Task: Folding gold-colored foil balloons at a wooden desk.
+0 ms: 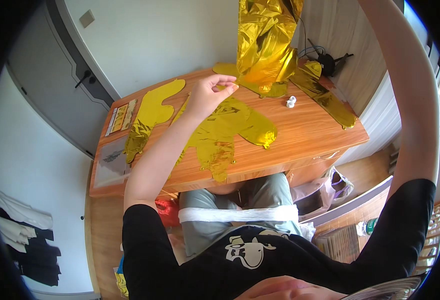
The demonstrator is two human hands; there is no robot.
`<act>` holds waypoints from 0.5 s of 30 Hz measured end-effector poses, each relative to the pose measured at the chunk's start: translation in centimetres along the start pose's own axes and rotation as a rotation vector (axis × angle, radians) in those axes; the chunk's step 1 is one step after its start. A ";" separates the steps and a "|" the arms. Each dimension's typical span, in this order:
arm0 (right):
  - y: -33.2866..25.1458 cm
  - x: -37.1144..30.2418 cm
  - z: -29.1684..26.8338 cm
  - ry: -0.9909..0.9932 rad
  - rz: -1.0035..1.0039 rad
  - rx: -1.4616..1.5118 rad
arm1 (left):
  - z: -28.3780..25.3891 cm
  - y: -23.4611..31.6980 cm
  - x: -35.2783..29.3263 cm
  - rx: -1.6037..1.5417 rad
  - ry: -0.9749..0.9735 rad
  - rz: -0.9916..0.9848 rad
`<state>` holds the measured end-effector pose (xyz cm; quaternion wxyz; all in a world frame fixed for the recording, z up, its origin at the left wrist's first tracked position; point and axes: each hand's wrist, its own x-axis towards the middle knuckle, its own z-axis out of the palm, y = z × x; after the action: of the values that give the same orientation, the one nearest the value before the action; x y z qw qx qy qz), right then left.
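Note:
My left hand (212,95) is raised over the middle of the table, thumb and fingers pinched. Its fingertips meet the lower left edge of a hanging gold foil balloon (265,45); whether they grip that edge or something thin is hard to make out. This balloon is crumpled, and its top runs out of the picture. My right arm (414,100) reaches up at the right, with the hand beyond the upper edge. Under my left forearm lies a flat gold foil balloon (215,135). Another flat gold balloon (152,110) lies to its left.
More flat gold foil (330,102) lies at the table's right. Small white rolls (291,101) stand nearby. A black router-like device (326,62) sits at the back right corner. Printed cards (121,117) and a clear plastic sheet (111,162) lie at the left. Bags (320,195) stand below.

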<state>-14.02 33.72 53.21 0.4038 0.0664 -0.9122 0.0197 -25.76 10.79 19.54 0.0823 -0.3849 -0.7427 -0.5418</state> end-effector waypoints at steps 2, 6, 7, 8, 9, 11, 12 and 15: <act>0.3 -0.3 0.9 0.028 0.005 0.029 | 0.7 -0.4 -0.5 -0.074 0.093 -0.049; 1.1 -1.2 2.0 0.051 0.026 0.078 | 0.2 0.2 -0.1 0.166 -0.011 -0.202; 2.9 -0.4 1.6 0.047 0.031 0.075 | 0.5 -0.6 0.1 0.163 -0.017 -0.203; 6.6 1.2 -0.1 -0.347 0.011 0.533 | 1.4 -1.8 0.7 0.019 0.023 -0.166; 6.5 1.3 -0.5 -0.752 -0.019 1.010 | 1.4 -2.4 0.8 -0.115 0.072 -0.147; 2.3 -1.2 2.7 -0.425 0.056 0.555 | -0.4 -4.1 -0.2 -0.155 0.091 -0.208; -0.1 -2.7 3.6 -0.080 0.129 0.087 | -1.1 -4.9 -0.6 -0.176 0.085 -0.191; 2.7 -2.9 4.5 -0.073 0.123 0.100 | -0.2 -4.9 -0.5 -0.236 0.061 -0.208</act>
<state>-15.76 36.29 48.06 0.3643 0.0311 -0.9267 0.0874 -28.74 9.77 15.71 0.0027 -0.2963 -0.7069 -0.6423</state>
